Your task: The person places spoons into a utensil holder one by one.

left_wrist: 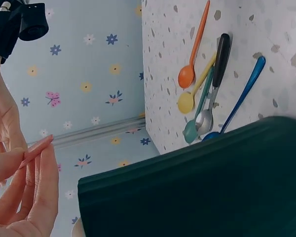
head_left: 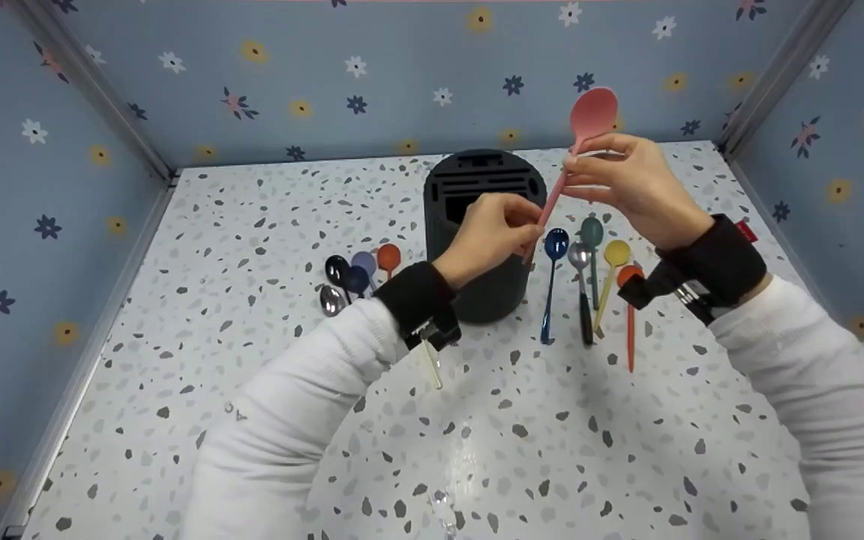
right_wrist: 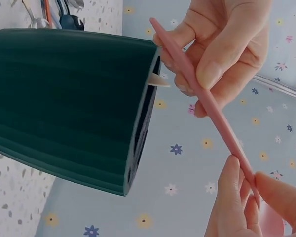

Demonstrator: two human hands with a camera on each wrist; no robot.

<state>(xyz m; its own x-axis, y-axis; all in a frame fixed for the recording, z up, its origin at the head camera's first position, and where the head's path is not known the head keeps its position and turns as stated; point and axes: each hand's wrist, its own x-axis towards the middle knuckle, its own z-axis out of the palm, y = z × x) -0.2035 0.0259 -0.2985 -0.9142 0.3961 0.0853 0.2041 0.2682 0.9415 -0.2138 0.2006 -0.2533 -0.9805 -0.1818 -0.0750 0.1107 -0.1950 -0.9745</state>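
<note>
Both hands hold a pink spoon (head_left: 595, 114), which is tilted with its bowl up to the right. My right hand (head_left: 631, 176) pinches it just below the bowl. Lower on the handle, my left hand (head_left: 488, 232) pinches it between thumb and fingers; in the right wrist view the handle's end (right_wrist: 163, 34) juts past that hand. Behind and below the left hand stands a dark utensil holder (head_left: 481, 296) with a slotted top, partly covered by the hand. A pale tip (right_wrist: 159, 80) pokes out of its opening in the right wrist view.
Right of the holder lie a blue spoon (head_left: 550, 285), a black-handled spoon (head_left: 586, 315), and green, yellow and orange spoons (head_left: 631, 337). Left of it are several more, including a black spoon (head_left: 337, 270) and a red-orange spoon (head_left: 388, 256). Flowered panels (head_left: 357, 90) enclose the table.
</note>
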